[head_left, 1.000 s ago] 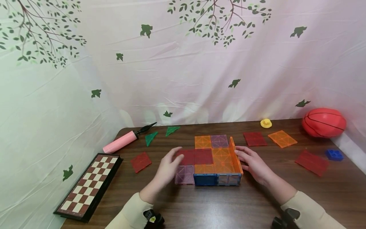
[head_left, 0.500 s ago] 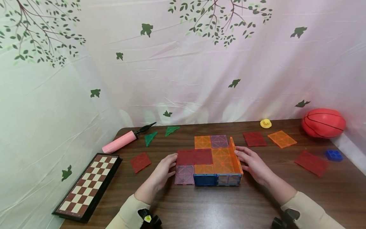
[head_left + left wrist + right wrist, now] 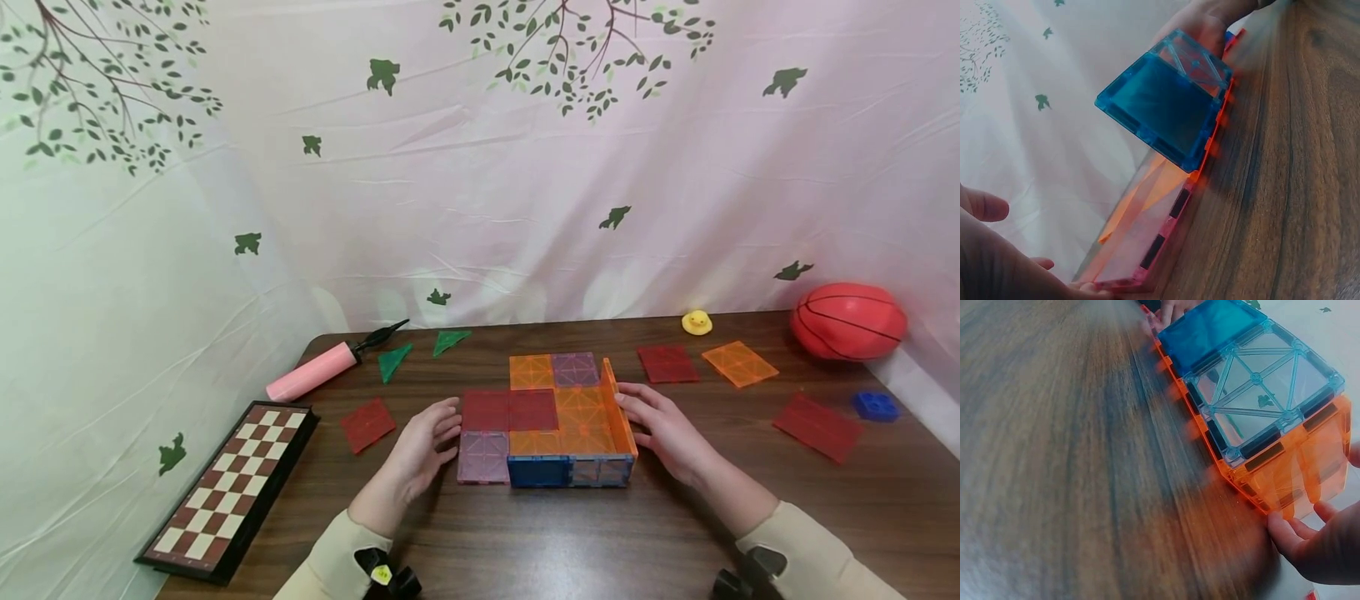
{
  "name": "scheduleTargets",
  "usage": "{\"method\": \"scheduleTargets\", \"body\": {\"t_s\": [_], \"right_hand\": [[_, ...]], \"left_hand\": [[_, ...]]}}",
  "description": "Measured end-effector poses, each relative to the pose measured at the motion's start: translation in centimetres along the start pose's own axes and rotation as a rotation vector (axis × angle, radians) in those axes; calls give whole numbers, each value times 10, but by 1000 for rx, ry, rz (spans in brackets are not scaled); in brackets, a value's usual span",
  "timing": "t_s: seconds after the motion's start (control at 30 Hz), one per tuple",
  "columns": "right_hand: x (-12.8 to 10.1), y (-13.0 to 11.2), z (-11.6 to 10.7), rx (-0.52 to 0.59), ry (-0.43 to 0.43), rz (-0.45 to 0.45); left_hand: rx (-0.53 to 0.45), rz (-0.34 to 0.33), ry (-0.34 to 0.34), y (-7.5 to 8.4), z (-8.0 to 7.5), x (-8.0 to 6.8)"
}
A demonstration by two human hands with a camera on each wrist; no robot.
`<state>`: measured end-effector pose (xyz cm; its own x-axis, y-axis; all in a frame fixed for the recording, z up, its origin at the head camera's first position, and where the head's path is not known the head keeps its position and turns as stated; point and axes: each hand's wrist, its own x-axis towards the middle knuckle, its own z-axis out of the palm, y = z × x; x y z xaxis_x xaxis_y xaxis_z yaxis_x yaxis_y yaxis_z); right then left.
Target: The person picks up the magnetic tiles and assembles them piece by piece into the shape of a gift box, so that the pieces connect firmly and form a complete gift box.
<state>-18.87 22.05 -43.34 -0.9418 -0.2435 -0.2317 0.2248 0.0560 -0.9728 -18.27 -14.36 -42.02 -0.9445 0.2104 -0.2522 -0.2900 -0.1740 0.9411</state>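
Note:
Magnetic tiles lie joined flat on the table, with orange tiles [image 3: 581, 408], red tiles [image 3: 486, 411] and a purple tile [image 3: 483, 458] among them. Along the front edge stand a dark blue tile [image 3: 538, 472] and a pale blue tile [image 3: 1257, 378]. An orange wall [image 3: 618, 417] rises along the right side. My left hand [image 3: 422, 446] is at the left edge of the flat tiles; in the left wrist view a fingertip meets the purple tile's corner. My right hand [image 3: 667, 429] rests its extended fingers against the outside of the orange wall, thumb low near the table.
Loose red tiles [image 3: 669, 364] and an orange tile [image 3: 741, 364] lie behind on the right, near a rubber duck [image 3: 697, 323], ball [image 3: 850, 322] and blue block [image 3: 876, 406]. At left are a chessboard [image 3: 232, 492], pink pump [image 3: 313, 372] and green triangles [image 3: 394, 362].
My left hand has drawn back leftward from over the red tile to the left edge of the flat tiles. My right hand has stayed at the orange wall.

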Motion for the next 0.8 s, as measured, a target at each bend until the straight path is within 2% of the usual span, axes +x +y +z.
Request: {"method": "scheduleTargets", "body": {"t_s": [0.17, 0.37, 0.63, 0.8], "right_hand": [[-1, -1, 0, -4, 4, 3], [0, 0, -1, -2, 1, 1], [1, 1, -1, -5, 6, -5], [1, 1, -1, -9, 7, -2]], "left_hand": [[-6, 43, 32, 2, 4, 0], [46, 80, 0, 0, 12, 5], [23, 33, -75, -2, 24, 10], [35, 3, -92, -4, 31, 13]]}}
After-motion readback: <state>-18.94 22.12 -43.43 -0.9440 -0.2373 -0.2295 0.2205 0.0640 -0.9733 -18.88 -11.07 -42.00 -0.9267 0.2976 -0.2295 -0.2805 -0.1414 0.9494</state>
